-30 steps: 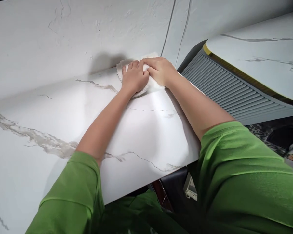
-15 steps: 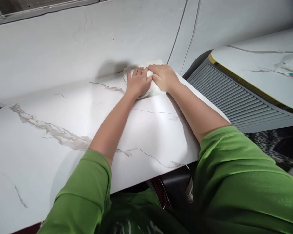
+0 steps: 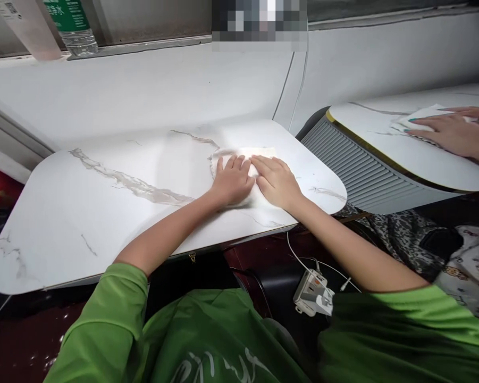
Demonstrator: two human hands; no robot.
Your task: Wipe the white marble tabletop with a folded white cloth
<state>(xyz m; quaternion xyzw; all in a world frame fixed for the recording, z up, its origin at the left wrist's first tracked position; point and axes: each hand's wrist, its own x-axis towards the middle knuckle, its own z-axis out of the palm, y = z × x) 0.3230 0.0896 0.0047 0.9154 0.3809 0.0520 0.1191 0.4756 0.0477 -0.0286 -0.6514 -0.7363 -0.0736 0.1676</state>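
A white cloth (image 3: 263,199) lies spread on the white, marble-veined tabletop (image 3: 115,223). My left hand (image 3: 233,183) presses on the cloth's left part, its fingers stretched out and a little apart. Beside it, almost touching, my right hand (image 3: 277,181) rests flat on the same cloth with its fingers extended. Both palms face down and cover much of the cloth. A frilled edge shows to the left of my left hand.
At right, another person's hands (image 3: 450,130) lie on a white cloth (image 3: 414,119) on a second marbled table (image 3: 370,114). A bottle with a green label (image 3: 74,26) stands on the back ledge. Below the table's front edge sits a power strip (image 3: 313,290) with cables.
The view has shifted, so more of the table, the ledge and the other person's hands show. My hands and the cloth are now farther from the table's back edge.
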